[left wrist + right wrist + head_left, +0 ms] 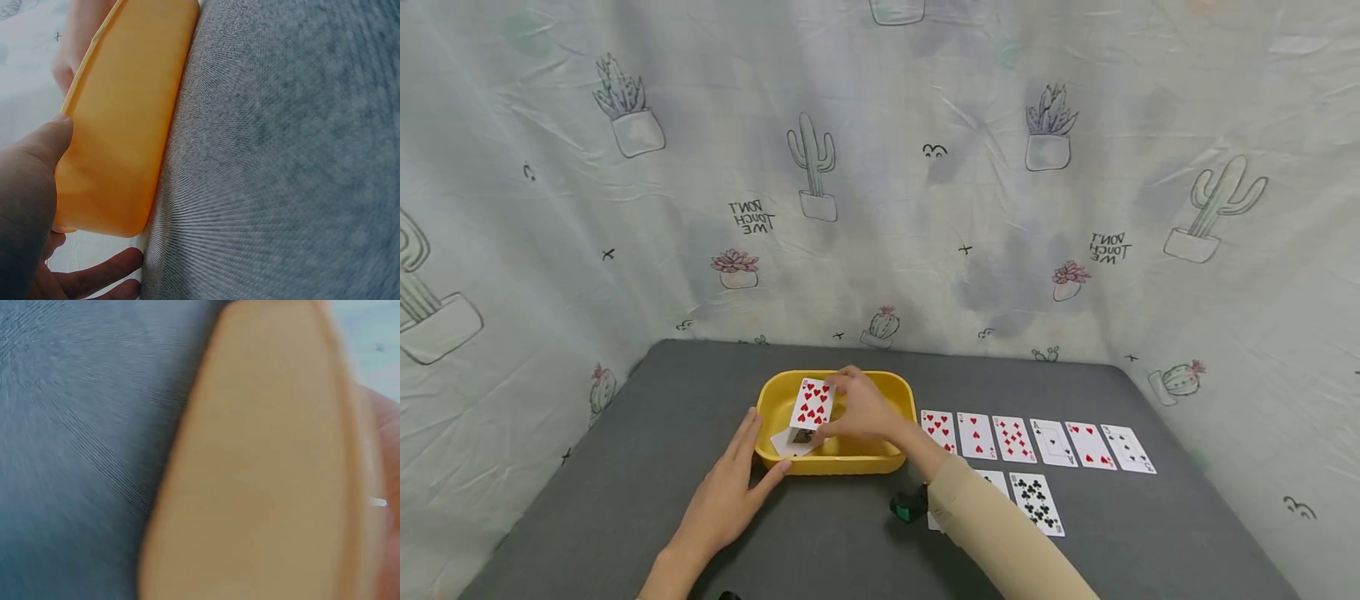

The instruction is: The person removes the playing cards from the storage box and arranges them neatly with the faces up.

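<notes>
My right hand (859, 408) reaches over the yellow tray (865, 465) and pinches a playing card of hearts (812, 404) by its right side. Beneath that card, inside the tray's left part, lie other cards (782, 443), partly covered. My left hand (722, 496) steadies the tray's near left corner, thumb at the front rim and straight fingers along the left end. In the left wrist view, the thumb (53, 137) touches the rim while the lower fingers spread beside the wall. The tray's wall (250, 456) hides most of my right hand in the right wrist view.
Right of the tray, several face-up cards (1050, 442) form a row on the grey table (820, 533). A second row holds a card of clubs (1037, 503) and others partly hidden by my right sleeve (992, 533). A printed curtain (880, 183) hangs behind.
</notes>
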Tool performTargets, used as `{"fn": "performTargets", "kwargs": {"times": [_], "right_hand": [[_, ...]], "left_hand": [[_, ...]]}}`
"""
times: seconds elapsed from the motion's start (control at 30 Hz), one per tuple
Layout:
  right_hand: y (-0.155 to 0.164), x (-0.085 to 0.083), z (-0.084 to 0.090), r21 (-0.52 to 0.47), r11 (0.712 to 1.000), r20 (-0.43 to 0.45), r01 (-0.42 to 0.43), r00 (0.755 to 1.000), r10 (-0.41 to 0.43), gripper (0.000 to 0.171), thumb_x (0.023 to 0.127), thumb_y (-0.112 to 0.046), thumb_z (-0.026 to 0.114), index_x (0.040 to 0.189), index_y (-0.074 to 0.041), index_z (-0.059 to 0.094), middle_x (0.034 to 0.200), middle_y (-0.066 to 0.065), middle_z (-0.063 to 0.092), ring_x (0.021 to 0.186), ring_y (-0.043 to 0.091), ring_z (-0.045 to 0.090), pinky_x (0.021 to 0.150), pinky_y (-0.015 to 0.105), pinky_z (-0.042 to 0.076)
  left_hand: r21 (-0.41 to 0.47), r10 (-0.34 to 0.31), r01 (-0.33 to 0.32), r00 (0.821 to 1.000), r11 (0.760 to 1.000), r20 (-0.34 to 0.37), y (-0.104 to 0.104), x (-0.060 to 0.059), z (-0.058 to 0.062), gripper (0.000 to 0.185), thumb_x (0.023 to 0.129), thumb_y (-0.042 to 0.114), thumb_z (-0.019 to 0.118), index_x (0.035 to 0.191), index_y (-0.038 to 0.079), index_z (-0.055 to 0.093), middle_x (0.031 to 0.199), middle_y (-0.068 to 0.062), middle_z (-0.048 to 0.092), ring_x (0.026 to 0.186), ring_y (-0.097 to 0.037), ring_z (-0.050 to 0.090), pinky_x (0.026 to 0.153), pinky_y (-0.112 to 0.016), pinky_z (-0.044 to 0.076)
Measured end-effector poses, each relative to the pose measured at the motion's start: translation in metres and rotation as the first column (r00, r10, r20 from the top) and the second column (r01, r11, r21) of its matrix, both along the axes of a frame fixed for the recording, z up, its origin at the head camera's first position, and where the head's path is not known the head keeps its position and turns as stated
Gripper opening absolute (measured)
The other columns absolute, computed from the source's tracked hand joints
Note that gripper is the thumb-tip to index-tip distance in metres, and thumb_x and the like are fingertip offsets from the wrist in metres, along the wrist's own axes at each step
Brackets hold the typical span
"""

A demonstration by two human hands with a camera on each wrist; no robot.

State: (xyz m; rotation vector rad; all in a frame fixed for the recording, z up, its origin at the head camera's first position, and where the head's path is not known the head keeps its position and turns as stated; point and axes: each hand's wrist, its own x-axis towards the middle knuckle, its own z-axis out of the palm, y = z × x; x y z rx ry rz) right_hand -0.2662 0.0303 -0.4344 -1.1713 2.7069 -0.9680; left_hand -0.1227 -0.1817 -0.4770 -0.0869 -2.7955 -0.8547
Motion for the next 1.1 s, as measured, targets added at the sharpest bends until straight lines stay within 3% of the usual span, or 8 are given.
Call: {"fn": "performTargets", "kwargs": {"times": [0.23, 0.43, 0.7, 0.9, 1.1], "right_hand": [[0.054, 0.011, 0.035, -0.123, 0.992, -0.015, -0.030, 0.999, 0.029, 0.077, 0.074, -0.026, 0.088, 0.139, -0.004, 0.055, 0.134, 0.004, 0.046, 0.112, 0.024, 0.051, 0.091, 0.039, 0.051], [0.124, 0.035, 0.047, -0.103, 0.992, -0.072, -0.070, 0.995, 0.062, 0.077, 0.075, -0.025, 0.088, 0.142, -0.010, 0.053, 0.137, -0.001, 0.044, 0.114, 0.018, 0.050, 0.088, 0.035, 0.051], [0.206, 0.077, 0.041, -0.022, 0.997, -0.168, -0.071, 0.984, 0.066, 0.078, 0.075, -0.022, 0.088, 0.142, -0.010, 0.052, 0.137, 0.001, 0.045, 0.117, 0.020, 0.049, 0.085, 0.036, 0.052], [0.247, 0.097, 0.030, -0.085, 0.996, -0.114, -0.024, 0.993, 0.014, 0.079, 0.071, -0.020, 0.091, 0.141, -0.016, 0.055, 0.136, -0.001, 0.047, 0.113, 0.018, 0.053, 0.082, 0.029, 0.051], [0.276, 0.104, 0.022, -0.118, 0.992, -0.094, 0.032, 0.995, -0.043, 0.078, 0.069, -0.018, 0.093, 0.138, -0.012, 0.057, 0.134, 0.001, 0.048, 0.102, 0.018, 0.058, 0.079, 0.030, 0.052]], "left_hand": [[-0.002, 0.005, -0.005, 1.000, 1.000, 0.002, -0.002, 0.003, -0.002, 0.094, 0.094, 0.066, 0.048, 0.158, 0.006, 0.016, 0.162, -0.014, 0.013, 0.139, -0.040, 0.031, 0.101, -0.063, 0.035], [0.002, 0.007, -0.007, 1.000, 1.000, 0.020, -0.002, 0.005, -0.003, 0.094, 0.094, 0.067, 0.048, 0.159, 0.008, 0.014, 0.163, -0.011, 0.010, 0.140, -0.040, 0.029, 0.101, -0.064, 0.034], [0.015, -0.019, 0.019, 1.000, 1.000, 0.006, 0.000, 0.001, -0.002, 0.092, 0.095, 0.061, 0.052, 0.159, 0.008, 0.011, 0.163, -0.011, 0.009, 0.140, -0.041, 0.029, 0.100, -0.063, 0.035], [-0.001, -0.017, 0.017, 1.000, 1.000, 0.002, -0.001, 0.000, -0.001, 0.093, 0.094, 0.064, 0.049, 0.159, 0.008, 0.012, 0.163, -0.010, 0.008, 0.138, -0.042, 0.031, 0.097, -0.064, 0.037], [-0.009, -0.010, 0.010, 1.000, 1.000, 0.018, -0.001, 0.000, 0.000, 0.095, 0.094, 0.066, 0.048, 0.159, 0.008, 0.011, 0.163, -0.012, 0.008, 0.139, -0.043, 0.030, 0.098, -0.065, 0.036]]}}
